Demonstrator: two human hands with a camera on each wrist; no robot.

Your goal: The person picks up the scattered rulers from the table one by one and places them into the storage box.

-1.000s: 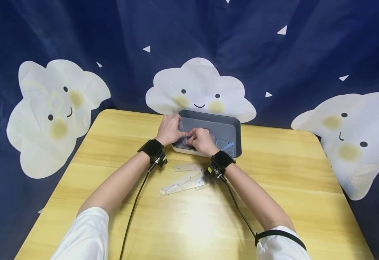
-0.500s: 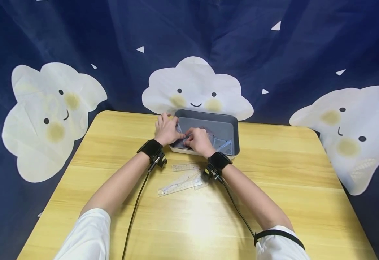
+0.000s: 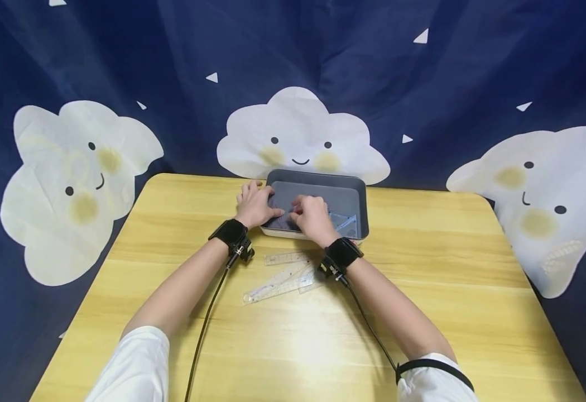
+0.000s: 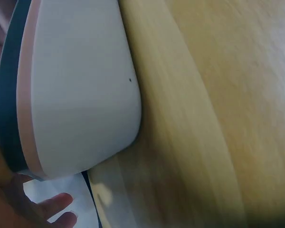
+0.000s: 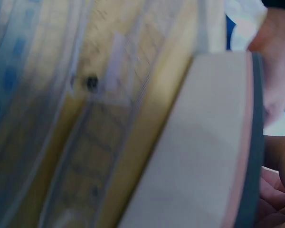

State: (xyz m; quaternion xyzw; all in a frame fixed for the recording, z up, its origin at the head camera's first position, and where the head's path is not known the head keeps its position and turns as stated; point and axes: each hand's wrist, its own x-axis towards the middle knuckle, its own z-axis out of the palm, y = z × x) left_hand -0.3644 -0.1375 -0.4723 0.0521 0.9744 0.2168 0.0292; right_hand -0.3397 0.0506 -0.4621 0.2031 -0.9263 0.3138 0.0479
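Observation:
In the head view, my left hand (image 3: 255, 205) lies over the left rim of a grey-lined tray (image 3: 320, 190), thumb stretched inside. Its other fingers are outside the rim, spread loosely in the left wrist view. My right hand (image 3: 313, 216) reaches into the tray with bent fingers, pinching a thin clear plastic piece (image 3: 288, 211) near the left thumb; its shape is mostly hidden. Right of that hand, clear rulers with blue edges (image 3: 345, 223) lie in the tray. The right wrist view shows the tray's pale outer wall (image 5: 180, 156).
Several clear rulers (image 3: 278, 282) lie overlapping on the wooden table (image 3: 197, 335) in front of the tray. Cables (image 3: 205, 329) run from both wrist cameras. A dark blue curtain with white clouds (image 3: 303, 128) hangs behind the table.
My left fingers have spread further beyond the rim and the thumb has shifted slightly left. The right hand stays in the tray, its fingertips lifting a little. The head view has shifted slightly.

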